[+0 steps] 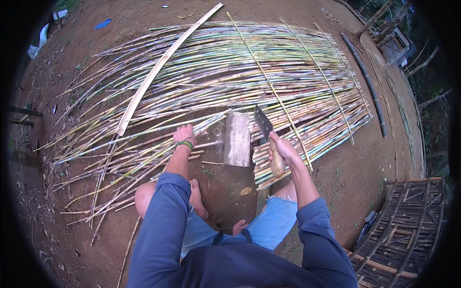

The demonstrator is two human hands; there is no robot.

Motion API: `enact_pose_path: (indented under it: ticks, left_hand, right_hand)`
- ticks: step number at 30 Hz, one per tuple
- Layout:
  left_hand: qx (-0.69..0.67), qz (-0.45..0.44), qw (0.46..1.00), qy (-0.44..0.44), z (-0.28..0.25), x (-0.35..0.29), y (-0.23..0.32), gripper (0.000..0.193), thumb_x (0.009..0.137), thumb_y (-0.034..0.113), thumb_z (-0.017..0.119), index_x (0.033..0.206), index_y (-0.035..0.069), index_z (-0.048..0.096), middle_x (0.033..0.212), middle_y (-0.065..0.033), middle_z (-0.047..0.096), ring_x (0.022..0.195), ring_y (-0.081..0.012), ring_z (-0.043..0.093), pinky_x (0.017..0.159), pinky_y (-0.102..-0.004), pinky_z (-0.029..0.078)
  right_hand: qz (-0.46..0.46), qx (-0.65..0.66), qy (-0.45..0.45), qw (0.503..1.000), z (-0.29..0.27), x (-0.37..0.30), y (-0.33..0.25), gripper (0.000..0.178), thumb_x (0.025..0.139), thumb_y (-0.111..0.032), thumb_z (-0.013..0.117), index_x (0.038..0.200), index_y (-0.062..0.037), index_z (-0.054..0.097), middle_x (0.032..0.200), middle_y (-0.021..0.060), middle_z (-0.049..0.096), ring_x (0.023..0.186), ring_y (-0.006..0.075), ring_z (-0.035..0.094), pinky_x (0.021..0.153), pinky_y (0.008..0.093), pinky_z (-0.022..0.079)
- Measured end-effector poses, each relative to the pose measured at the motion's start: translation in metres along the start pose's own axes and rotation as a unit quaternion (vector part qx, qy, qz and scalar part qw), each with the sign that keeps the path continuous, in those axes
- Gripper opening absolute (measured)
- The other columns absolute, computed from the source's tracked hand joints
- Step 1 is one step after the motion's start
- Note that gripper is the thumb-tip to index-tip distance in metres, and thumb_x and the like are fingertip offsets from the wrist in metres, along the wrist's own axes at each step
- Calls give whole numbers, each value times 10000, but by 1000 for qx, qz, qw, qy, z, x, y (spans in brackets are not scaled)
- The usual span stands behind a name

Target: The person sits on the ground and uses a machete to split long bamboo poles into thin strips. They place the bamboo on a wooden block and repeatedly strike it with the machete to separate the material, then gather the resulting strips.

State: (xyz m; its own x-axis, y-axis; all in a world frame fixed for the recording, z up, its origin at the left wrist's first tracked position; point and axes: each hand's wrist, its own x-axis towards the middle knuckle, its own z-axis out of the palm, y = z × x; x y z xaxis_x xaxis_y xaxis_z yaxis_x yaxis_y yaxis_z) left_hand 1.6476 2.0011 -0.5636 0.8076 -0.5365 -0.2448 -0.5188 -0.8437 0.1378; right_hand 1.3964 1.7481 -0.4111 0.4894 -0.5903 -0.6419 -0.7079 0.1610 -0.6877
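My left hand [185,135], with a green band at the wrist, is closed on a thin greenish bamboo pole [207,119]. The pole's right end lies at the top of a squared wooden block [237,144] on the ground between my hands. In my right hand [285,149] is a machete, gripped by its thick pale wooden handle. Its dark, broad blade [262,121] points up and away, just right of the block. Loose poles [120,165] lie crossed around and below my left hand. Right of the block, pole ends [269,177] form an uneven edge.
Long poles spread in a wide layer [206,62] ahead, with several thin crosspieces [269,81] over their right part. A split bamboo strip [163,62] lies across the left. Farther right are a dark pipe-like pole [367,86] and a slatted bamboo frame [408,225].
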Motion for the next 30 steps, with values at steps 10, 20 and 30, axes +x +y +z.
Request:
enact_pose_path:
  ticks: [10, 20, 30]
  left_hand:
    - [23, 23, 999, -8, -10, 10, 81, 1131, 758, 456, 781, 1600, 124, 103, 1604, -194, 239, 1514, -347, 180, 1218, -549, 157]
    - [-159, 193, 966, 62, 64, 103, 182, 286, 886, 285, 654, 1062, 60, 649, 1112, -130, 605, 1072, -315, 607, 888, -455, 531]
    - [-257, 314, 891, 204, 68, 88, 197, 215, 881, 193, 627, 718, 53, 621, 796, -135, 606, 791, -335, 629, 747, -447, 524]
  right_hand:
    - [-149, 165, 28, 975, 3, -12, -13, 558, 1019, -539, 465, 818, -32, 585, 584, 53, 563, 499, 137, 558, 488, 283, 477]
    - [-59, 147, 76, 984, 46, 17, 84, 544, 978, -500, 588, 819, 19, 632, 579, 75, 572, 483, 155, 579, 467, 304, 485]
    - [-54, 94, 78, 991, 38, 32, 82, 518, 991, -481, 563, 826, 5, 636, 550, 68, 572, 481, 152, 584, 481, 308, 472]
